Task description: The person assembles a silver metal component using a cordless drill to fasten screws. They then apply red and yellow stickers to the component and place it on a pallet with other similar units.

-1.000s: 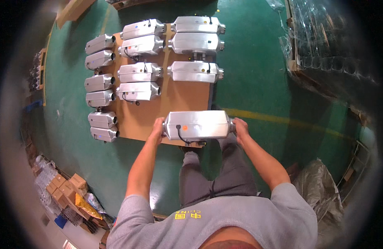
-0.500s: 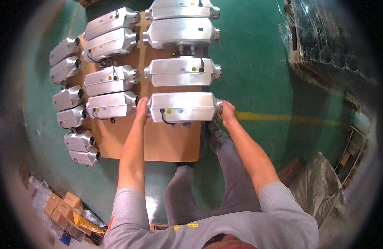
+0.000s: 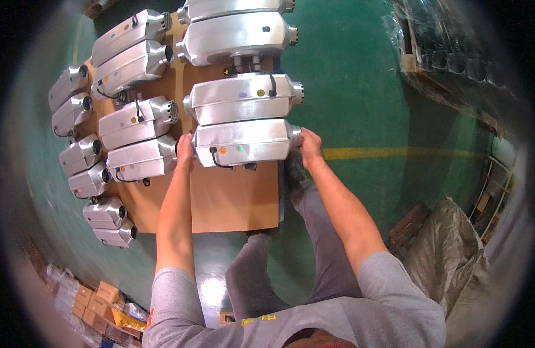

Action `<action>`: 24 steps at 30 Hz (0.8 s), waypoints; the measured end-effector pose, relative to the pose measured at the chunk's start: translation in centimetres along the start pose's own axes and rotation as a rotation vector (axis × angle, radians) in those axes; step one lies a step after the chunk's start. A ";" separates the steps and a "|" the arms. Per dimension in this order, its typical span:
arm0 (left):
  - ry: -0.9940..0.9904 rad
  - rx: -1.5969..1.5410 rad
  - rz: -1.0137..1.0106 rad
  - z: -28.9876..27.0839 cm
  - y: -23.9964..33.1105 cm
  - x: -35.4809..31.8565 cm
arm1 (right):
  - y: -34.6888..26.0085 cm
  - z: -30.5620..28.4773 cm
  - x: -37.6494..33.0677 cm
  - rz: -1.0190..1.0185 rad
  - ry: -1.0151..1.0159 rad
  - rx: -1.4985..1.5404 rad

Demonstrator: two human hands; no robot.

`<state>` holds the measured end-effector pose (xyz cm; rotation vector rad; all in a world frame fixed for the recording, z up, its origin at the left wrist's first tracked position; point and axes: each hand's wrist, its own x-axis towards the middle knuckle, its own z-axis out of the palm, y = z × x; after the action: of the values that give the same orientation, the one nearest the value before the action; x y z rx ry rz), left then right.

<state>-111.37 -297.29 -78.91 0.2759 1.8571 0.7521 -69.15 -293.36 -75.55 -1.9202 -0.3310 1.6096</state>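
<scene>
A silver metal air heater [image 3: 244, 142] lies across the right column on the cardboard, with a short black cable and small round stickers on its near side. My left hand [image 3: 186, 152] is closed around its left end. At its right end, my right hand [image 3: 310, 149] grips the round duct collar. Directly behind it, its long side close against the held one, sits another silver heater [image 3: 238, 100]. Left of my left hand is a similar heater [image 3: 141, 159] in the middle column. My fingertips are partly hidden behind the ends of the held heater.
More heaters stand in rows on the cardboard sheet [image 3: 232, 203], including a far-left column [image 3: 93, 180]. Wrapped goods on a pallet [image 3: 453, 64] are at upper right. A grey-brown plastic sheet [image 3: 447, 249] lies at lower right, small cartons [image 3: 96, 304] at lower left. A yellow line [image 3: 366, 153] crosses the green floor.
The held heater has moved away from me, and the gap to the heater behind it has closed. Both hands stay on its ends. The view has shifted slightly.
</scene>
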 end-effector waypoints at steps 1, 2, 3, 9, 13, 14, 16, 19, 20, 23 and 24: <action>0.003 -0.015 -0.017 -0.4 -0.6 0.0 | -0.3 0.2 -0.2 -0.007 0.008 -0.007; 0.005 -0.029 -0.034 -0.6 -1.1 0.1 | -0.5 0.5 -0.4 -0.013 0.016 -0.014; 0.010 -0.027 0.013 -0.7 -1.4 0.4 | -0.9 0.7 -0.7 -0.019 0.024 -0.021; -0.024 -0.035 -0.007 1.2 1.3 -1.0 | -1.5 -1.0 -0.3 0.027 -0.059 0.055; 0.279 0.218 0.289 -0.5 0.0 -4.1 | -2.1 -4.5 -2.9 -0.110 -0.020 -0.255; 0.295 0.196 0.241 -0.4 0.0 -6.0 | -1.5 -7.1 -3.8 -0.096 -0.012 -0.395; 0.315 0.276 0.315 -1.9 -3.4 -11.0 | -2.2 -11.8 -8.2 -0.093 -0.066 -0.690; 0.095 0.529 0.274 -1.7 -3.9 -23.7 | 0.4 -22.7 -15.1 -0.120 -0.054 -0.957; 0.038 0.566 0.348 -3.2 -5.7 -28.4 | 0.8 -25.8 -18.3 -0.072 -0.045 -0.983; -0.046 0.785 0.202 -9.1 -9.1 -42.5 | 0.4 -33.6 -27.9 0.155 -0.112 -1.051; -0.043 0.834 -0.029 -10.4 -9.3 -47.2 | 0.3 -35.8 -30.1 0.184 -0.134 -1.054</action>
<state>-99.96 -332.62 -46.55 0.7786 2.0421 -0.0910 -41.98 -320.30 -48.63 -2.6250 -1.2945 1.8695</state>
